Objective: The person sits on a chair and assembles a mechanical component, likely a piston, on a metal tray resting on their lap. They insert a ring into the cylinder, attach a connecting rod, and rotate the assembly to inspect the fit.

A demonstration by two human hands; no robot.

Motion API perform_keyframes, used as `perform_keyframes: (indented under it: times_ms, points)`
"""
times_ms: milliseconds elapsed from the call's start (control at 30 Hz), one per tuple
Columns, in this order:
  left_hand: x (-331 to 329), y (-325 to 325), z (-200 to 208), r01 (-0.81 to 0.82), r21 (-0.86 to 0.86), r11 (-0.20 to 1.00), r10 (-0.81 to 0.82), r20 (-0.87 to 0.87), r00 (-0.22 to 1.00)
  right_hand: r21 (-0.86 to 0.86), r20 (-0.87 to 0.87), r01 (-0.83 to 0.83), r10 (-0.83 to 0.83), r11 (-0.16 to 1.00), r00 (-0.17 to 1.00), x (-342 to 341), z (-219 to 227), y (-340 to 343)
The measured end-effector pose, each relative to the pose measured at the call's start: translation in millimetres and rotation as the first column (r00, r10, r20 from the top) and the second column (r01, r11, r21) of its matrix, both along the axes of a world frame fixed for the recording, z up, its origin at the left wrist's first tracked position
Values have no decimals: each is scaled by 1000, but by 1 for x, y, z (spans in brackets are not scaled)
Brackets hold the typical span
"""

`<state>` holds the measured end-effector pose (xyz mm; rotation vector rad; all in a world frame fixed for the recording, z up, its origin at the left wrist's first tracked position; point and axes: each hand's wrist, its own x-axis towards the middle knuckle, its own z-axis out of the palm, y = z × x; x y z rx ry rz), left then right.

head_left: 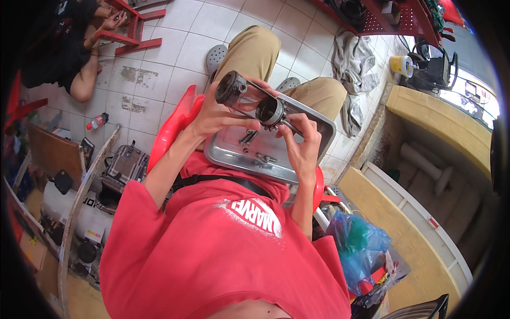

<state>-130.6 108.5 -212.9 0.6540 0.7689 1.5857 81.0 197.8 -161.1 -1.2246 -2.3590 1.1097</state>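
My left hand (215, 118) is wrapped round a dark metal frame with two round ends joined by bars (247, 100), held tilted above my lap. One end is a dark cylinder; the other is a ring with a toothed edge. At the toothed end, my right hand (302, 139) pinches a thin metal rod or bolt (289, 126) with thumb and fingers; its exact kind is hard to make out. Beneath both hands a shallow silver metal tray (234, 161) rests on my lap. Several loose bolts (248, 137) and small metal fittings (265, 158) lie in it.
A red plastic chair (172, 122) holds me. Another person sits at the upper left beside a red metal stand (133, 29). A grey cloth (353, 74) lies on the tiles. Plastic bags (358, 247) are at my right; a white tank (69, 210) stands left.
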Motion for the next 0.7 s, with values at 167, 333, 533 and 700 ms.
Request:
perform_keyframes:
  times_ms: [167,333,533,700]
  points:
    - [3,2,3,-12,-32,999,16,145,989,-134,88,-58,70,989,994,-3,14,2]
    - [6,2,-3,-26,-10,1000,27,141,990,-116,-185,143,-163,983,969,-10,0,-6]
    - [4,1,-3,-40,19,999,37,136,990,-279,-119,132,-171,951,978,-17,14,-5]
    - [5,3,-3,-71,45,996,62,170,983,-207,-39,59,-68,977,997,-6,2,2]
